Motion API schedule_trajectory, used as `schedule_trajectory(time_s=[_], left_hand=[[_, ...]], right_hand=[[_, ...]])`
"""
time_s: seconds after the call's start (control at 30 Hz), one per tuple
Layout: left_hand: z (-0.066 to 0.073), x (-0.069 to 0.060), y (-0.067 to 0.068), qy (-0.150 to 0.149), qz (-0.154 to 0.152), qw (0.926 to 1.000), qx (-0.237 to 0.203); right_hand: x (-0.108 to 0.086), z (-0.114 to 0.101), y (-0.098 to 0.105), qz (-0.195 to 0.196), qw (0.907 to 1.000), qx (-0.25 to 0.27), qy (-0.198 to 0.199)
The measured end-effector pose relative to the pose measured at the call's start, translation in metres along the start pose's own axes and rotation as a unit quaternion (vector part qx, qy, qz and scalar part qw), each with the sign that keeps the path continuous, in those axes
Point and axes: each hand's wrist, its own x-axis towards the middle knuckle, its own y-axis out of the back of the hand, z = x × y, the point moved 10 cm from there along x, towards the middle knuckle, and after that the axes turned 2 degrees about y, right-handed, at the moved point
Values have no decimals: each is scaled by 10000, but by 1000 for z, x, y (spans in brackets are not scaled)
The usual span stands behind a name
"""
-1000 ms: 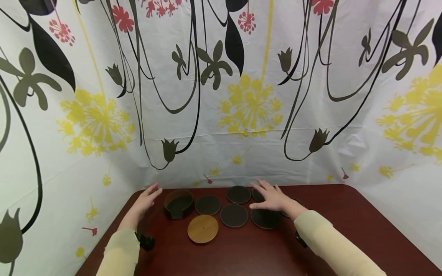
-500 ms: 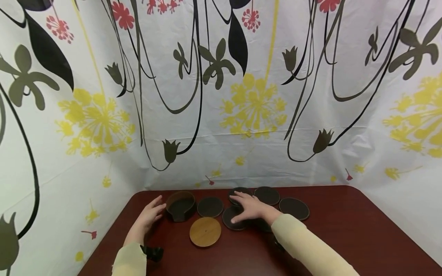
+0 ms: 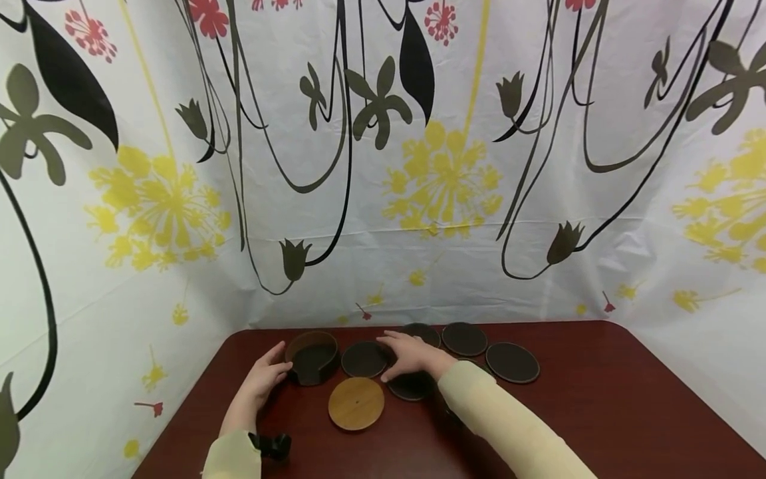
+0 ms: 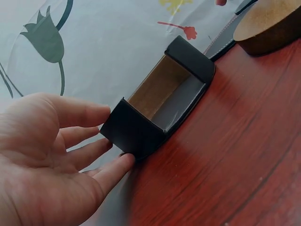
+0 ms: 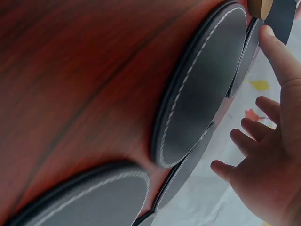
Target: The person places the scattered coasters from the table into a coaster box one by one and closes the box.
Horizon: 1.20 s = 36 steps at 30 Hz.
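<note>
A round black coaster holder [image 3: 299,340] with a cut-out front and brown inner wall stands at the table's back left. My left hand [image 3: 263,378] is at its left side. In the left wrist view, my fingertips touch the holder's dark outer wall [image 4: 134,129], fingers mostly straight. My right hand [image 3: 411,352] hovers with spread fingers beside a round black coaster [image 3: 362,360], holding nothing. Under the right hand, another black coaster [image 3: 413,387] is partly covered. White stitching rings the coasters [image 5: 202,89] in the right wrist view.
A round wooden disc [image 3: 356,404] lies in front of the holder. More black coasters lie behind and to the right, among them a back coaster [image 3: 464,339] and the rightmost coaster [image 3: 512,363]. Patterned cloth [image 3: 443,279] hangs behind the reddish-brown table [image 3: 598,399].
My right hand has moved left across the coasters, uncovering those at the right. My left hand has come right and down to the holder's side. The coasters have stayed put.
</note>
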Motion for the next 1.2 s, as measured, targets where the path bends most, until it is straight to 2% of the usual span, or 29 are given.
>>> schedule_trajectory(time_s=[0.4,0.7,0.9,1.2], left_hand=[[-1,-1,0,-23,-46,10000,-69],[-6,-4,3,99,76,9998,-157],[-9,-4,1,119,39,9998,-131],[-7,-2,4,119,41,9998,-137]], right_hand=[[28,-4,-7,-332,9990,-283,-32],[40,-8,-16,-459,9988,-147,84],[42,-9,-19,-386,9991,-170,72],[46,-10,-16,-55,9988,-455,157]])
